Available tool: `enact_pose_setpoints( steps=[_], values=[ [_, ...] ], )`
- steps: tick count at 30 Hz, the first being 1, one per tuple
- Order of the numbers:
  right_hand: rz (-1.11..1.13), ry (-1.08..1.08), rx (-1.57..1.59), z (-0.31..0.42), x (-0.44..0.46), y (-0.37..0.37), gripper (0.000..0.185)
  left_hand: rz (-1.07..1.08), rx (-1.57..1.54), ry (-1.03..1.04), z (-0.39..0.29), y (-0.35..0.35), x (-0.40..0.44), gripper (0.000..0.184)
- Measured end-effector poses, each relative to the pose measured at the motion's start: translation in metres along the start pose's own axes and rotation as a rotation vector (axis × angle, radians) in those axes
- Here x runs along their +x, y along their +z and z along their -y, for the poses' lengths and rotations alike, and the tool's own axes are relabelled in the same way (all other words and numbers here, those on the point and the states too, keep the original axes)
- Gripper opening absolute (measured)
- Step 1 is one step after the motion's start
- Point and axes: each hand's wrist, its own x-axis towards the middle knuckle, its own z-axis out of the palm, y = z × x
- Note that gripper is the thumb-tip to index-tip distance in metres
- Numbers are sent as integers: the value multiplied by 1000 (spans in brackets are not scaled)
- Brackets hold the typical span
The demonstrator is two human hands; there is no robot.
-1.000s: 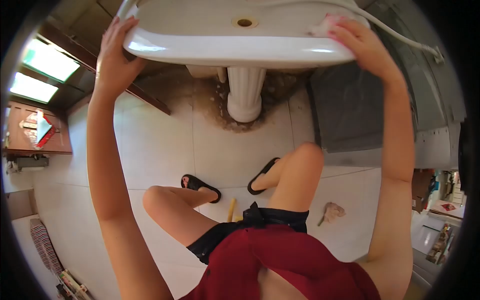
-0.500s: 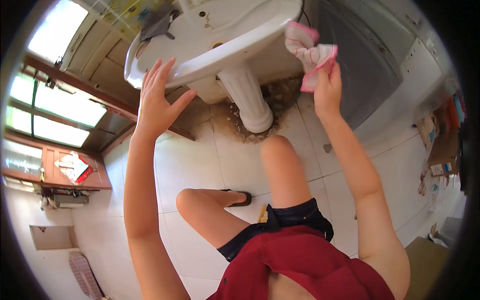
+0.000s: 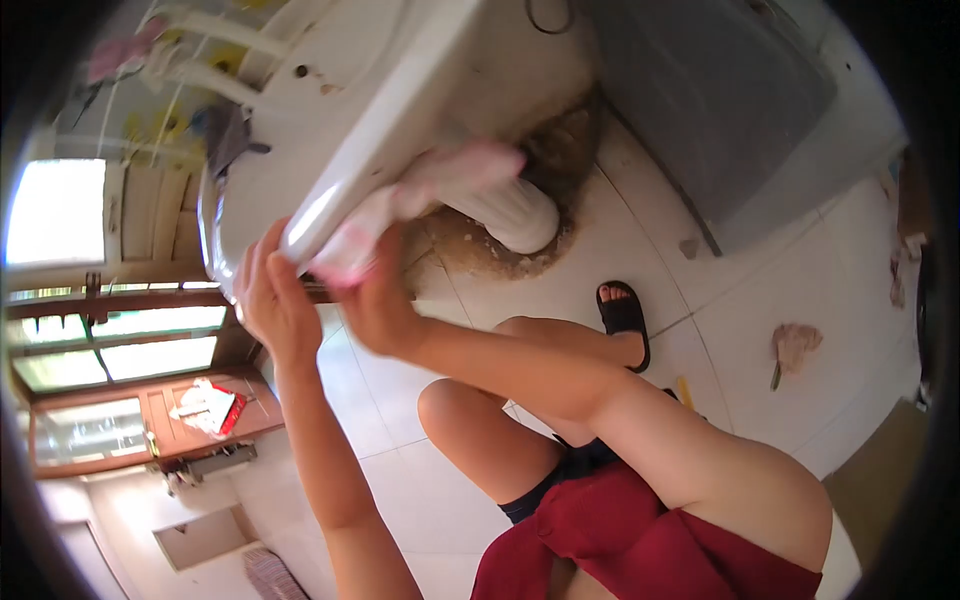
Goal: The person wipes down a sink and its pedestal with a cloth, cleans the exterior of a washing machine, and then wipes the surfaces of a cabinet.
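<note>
My right hand (image 3: 378,308) is closed on one end of a white cloth with pink edging (image 3: 440,180), slightly blurred. The cloth stretches below the front edge of the white sink (image 3: 375,125), across the top of its ribbed pedestal (image 3: 515,215). Beside it, my left hand (image 3: 278,310) has its fingers bent over the sink's front rim near the left corner, with the thumb on the near side. Part of those fingers is hidden behind the rim.
A dark grey cloth (image 3: 230,140) lies at the sink's far left. Brown staining (image 3: 480,250) surrounds the pedestal base on the tiled floor (image 3: 660,260). To the right stands a grey panel (image 3: 710,110). A crumpled item (image 3: 795,348) lies on the tiles.
My right hand has brought the cloth left and down, from beside the sink's right end to under its front edge. My left hand has gone from spread fingers to gripping the rim. The view has turned.
</note>
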Motion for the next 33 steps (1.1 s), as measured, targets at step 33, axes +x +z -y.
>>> enact_pose_setpoints(
  steps=[33],
  values=[
    [387, 387, -187, -159, -2, -68, 25, -233, 152, -202, 19, 25, -14, 66]
  ],
)
